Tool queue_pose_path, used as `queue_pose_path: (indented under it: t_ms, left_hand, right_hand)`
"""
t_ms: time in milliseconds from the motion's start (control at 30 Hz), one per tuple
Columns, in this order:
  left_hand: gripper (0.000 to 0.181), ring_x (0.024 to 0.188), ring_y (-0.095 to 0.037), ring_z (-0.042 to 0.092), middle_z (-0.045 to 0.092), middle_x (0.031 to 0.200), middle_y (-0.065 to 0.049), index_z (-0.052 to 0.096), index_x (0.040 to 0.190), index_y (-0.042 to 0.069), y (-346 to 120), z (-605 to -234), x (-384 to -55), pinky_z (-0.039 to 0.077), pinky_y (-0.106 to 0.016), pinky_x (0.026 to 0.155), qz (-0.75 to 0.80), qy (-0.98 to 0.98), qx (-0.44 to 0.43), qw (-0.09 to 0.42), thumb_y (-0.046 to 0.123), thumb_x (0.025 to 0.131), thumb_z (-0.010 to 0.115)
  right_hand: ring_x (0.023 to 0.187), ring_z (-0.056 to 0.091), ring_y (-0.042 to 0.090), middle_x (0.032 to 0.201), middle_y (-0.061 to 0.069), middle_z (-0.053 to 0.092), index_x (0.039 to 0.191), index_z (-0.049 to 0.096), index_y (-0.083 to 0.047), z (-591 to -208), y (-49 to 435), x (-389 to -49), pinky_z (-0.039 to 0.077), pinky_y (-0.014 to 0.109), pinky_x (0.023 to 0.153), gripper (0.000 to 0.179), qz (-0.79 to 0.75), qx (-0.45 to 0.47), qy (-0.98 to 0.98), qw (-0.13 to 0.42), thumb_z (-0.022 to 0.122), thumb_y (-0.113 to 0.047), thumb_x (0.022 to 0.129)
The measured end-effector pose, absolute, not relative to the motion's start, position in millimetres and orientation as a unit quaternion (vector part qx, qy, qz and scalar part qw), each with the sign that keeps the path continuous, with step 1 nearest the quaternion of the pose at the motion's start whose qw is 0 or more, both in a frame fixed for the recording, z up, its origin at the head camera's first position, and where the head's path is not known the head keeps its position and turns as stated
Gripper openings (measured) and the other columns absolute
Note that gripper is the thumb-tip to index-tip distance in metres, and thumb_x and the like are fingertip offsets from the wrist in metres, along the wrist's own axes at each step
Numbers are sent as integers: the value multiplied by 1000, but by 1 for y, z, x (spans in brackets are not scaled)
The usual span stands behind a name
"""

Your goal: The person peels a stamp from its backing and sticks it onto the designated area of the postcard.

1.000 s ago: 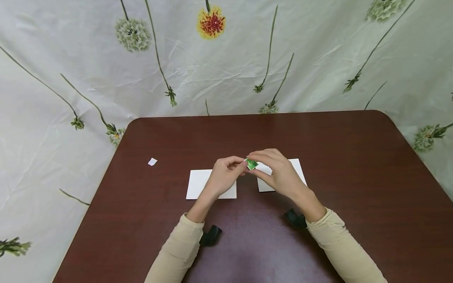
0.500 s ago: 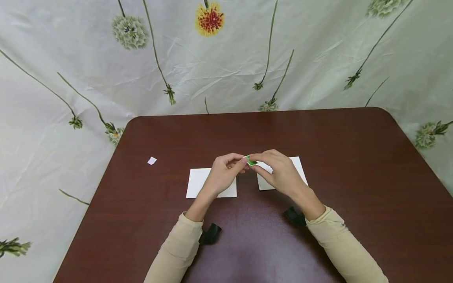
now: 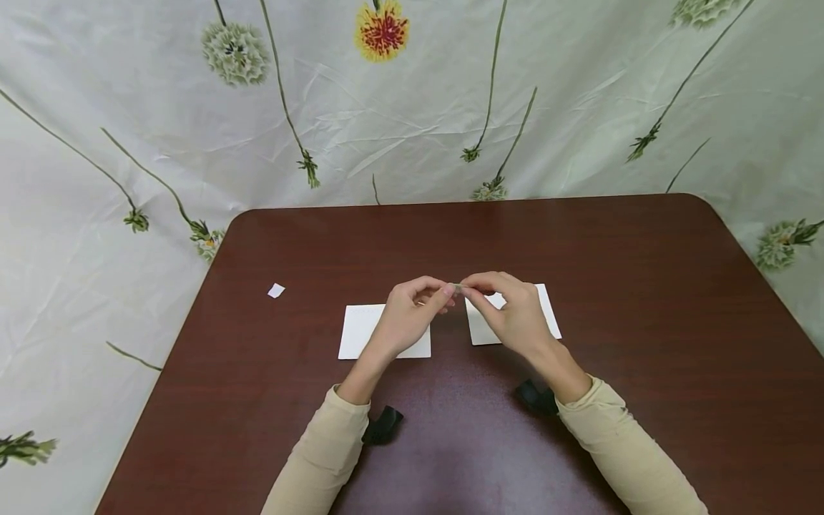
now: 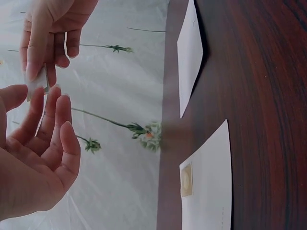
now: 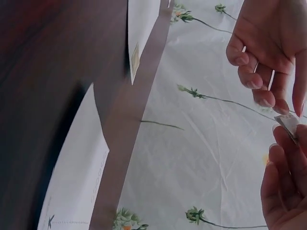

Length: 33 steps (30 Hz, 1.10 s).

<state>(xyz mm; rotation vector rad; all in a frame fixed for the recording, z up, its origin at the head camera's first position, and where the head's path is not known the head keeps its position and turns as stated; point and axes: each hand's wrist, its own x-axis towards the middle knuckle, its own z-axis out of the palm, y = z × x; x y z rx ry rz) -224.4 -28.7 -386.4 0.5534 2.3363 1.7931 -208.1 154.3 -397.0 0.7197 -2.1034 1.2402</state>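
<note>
Between my two hands, above the table, a small stamp [image 3: 458, 288] is turned nearly edge-on in the head view. My left hand [image 3: 410, 318] pinches one side with thumb and forefinger. On the other side my right hand [image 3: 515, 315] pinches it by its edge with thumb and forefinger. Both wrist views show the stamp's pale side [image 4: 39, 82], partly covered by fingertips. Under the left hand lies a white envelope [image 3: 360, 332], which bears a stamp [image 4: 186, 179] in its corner. A second white envelope [image 3: 483, 329], with printed markings, lies below the right hand.
A small white paper piece [image 3: 276, 290] lies at the left of the dark red-brown table [image 3: 618, 286]. Dark wrist-worn devices [image 3: 383, 427] sit by both sleeves. A flower-printed cloth [image 3: 425, 107] hangs behind the table's far edge.
The stamp's green face, seen earlier, has tilted away and now shows as a thin pale edge. My right fingers have shifted and drawn together on it; the left hand has hardly moved.
</note>
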Motion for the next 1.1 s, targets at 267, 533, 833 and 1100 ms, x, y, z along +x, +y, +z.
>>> queue_pose_path:
  t_ms: [267, 533, 833, 1100]
  left_hand:
    - [16, 85, -16, 64, 65, 95, -4, 61, 102, 7, -27, -384, -221, 47, -31, 69, 601, 775, 189, 53, 20, 93, 65]
    - [14, 78, -14, 63, 69, 89, -4, 71, 95, 3, -28, -381, -220, 51, -29, 69, 593, 780, 200, 12, 15, 91, 67]
    - [12, 73, -18, 63, 69, 85, -6, 71, 94, 2, -28, -384, -222, 50, -28, 65, 593, 776, 217, 7, 14, 91, 67]
    - [10, 70, -12, 58, 68, 83, -4, 72, 92, 3, -28, -386, -222, 48, -26, 63, 561, 795, 232, -15, 12, 89, 69]
  right_hand:
    - [72, 66, 12, 78, 16, 70, 90, 68, 5, -381, 143, -196, 49, 19, 69, 10, 567, 178, -776, 212, 69, 10, 81]
    - [69, 64, 18, 80, 17, 68, 90, 66, 10, -357, 137, -183, 49, 22, 70, 6, 574, 165, -780, 185, 63, 12, 85]
    - [67, 64, 12, 84, 17, 68, 93, 66, 10, -356, 140, -184, 52, 27, 66, 8, 559, 174, -787, 194, 61, 12, 87]
    - [63, 60, 20, 73, 17, 66, 93, 65, 10, -355, 143, -186, 45, 18, 64, 11, 526, 197, -796, 225, 65, 14, 82]
